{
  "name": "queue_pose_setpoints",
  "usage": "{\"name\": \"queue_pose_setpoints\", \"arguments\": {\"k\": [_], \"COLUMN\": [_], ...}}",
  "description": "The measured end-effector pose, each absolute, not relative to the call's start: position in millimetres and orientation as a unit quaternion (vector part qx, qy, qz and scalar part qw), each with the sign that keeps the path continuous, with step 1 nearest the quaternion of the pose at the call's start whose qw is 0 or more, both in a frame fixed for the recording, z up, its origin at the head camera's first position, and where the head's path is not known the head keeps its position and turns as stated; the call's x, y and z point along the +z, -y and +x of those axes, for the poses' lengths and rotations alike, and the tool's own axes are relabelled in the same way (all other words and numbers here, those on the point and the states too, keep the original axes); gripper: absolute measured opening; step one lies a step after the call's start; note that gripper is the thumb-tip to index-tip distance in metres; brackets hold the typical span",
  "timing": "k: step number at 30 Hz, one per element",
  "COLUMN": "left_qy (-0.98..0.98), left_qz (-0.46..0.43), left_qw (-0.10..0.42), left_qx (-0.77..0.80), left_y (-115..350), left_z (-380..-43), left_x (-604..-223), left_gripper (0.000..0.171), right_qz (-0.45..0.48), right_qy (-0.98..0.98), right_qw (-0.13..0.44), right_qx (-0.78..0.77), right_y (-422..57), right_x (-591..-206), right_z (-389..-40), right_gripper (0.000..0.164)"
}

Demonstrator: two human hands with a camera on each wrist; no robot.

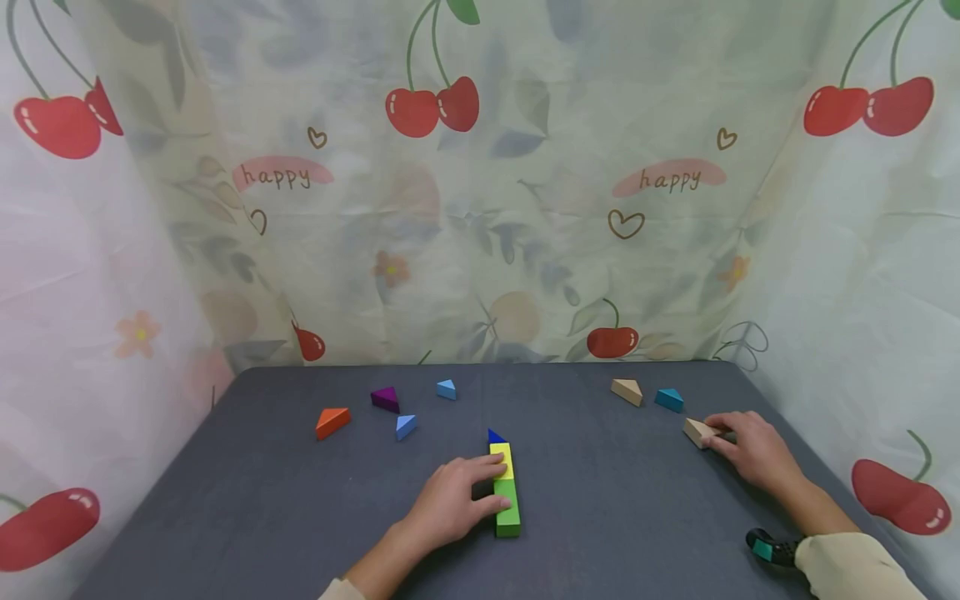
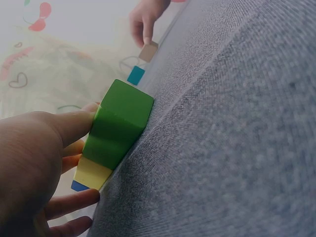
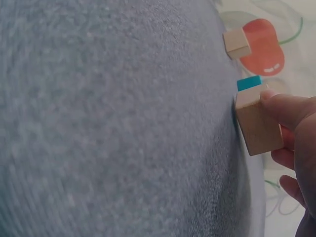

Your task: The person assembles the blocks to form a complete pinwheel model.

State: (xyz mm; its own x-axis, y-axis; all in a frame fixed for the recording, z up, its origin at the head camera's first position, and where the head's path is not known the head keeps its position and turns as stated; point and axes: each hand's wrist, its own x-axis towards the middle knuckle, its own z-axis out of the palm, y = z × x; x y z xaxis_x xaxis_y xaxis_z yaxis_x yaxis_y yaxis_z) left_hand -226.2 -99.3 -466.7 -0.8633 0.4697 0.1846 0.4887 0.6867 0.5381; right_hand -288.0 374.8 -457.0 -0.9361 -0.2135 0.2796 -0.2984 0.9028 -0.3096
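A green block [image 1: 507, 523], a yellow block [image 1: 500, 448] and a small blue triangular block [image 1: 495, 436] line up end to end at the table's middle. My left hand [image 1: 450, 502] rests against this row from the left, thumb on the green block and a fingertip on the yellow one, fingers fairly straight. Over on the right, my right hand [image 1: 757, 452] pinches a plain wooden triangular block [image 1: 696, 432] between thumb and fingers. In the right wrist view that wooden block [image 3: 259, 123] stands low at the tabletop, its far side hidden by the fingers.
Beyond the right hand lie a teal triangular block [image 1: 669, 400] and another wooden triangle [image 1: 627, 392]. Orange [image 1: 332, 422], purple [image 1: 386, 399] and two light blue triangles [image 1: 406, 427] are spread at the back left. A printed curtain [image 1: 487, 217] surrounds the dark grey table [image 1: 300, 517].
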Motion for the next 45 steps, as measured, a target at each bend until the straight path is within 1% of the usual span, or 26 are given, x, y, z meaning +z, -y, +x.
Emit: {"name": "queue_pose_setpoints", "arguments": {"k": [5,12,18,27,40,45], "left_qy": [0.919,0.917,0.921,0.918,0.920,0.921], "left_qz": [-0.260,-0.269,-0.257,-0.266,-0.262,-0.258], "left_qw": [0.018,0.037,0.019,0.031,0.015,0.011], "left_qx": [-0.296,-0.293,-0.293,-0.293,-0.293,-0.293], "left_y": [99,99,99,99,100,99], "left_z": [-227,-226,-226,-226,-225,-224], "left_x": [-467,-468,-467,-466,-464,-464], "left_gripper": [0.049,0.049,0.050,0.049,0.049,0.049], "right_qz": [0.141,0.153,0.160,0.181,0.240,0.252], "right_qy": [0.965,0.962,0.958,0.952,0.927,0.923], "right_qw": [0.132,0.142,0.145,0.141,0.191,0.190], "right_qx": [0.175,0.178,0.187,0.203,0.213,0.220], "right_y": [-368,-358,-347,-324,-289,-277], "right_x": [-457,-455,-454,-454,-452,-451], "right_z": [-290,-293,-296,-299,-307,-311], "right_gripper": [0.032,0.031,0.032,0.031,0.028,0.028]}}
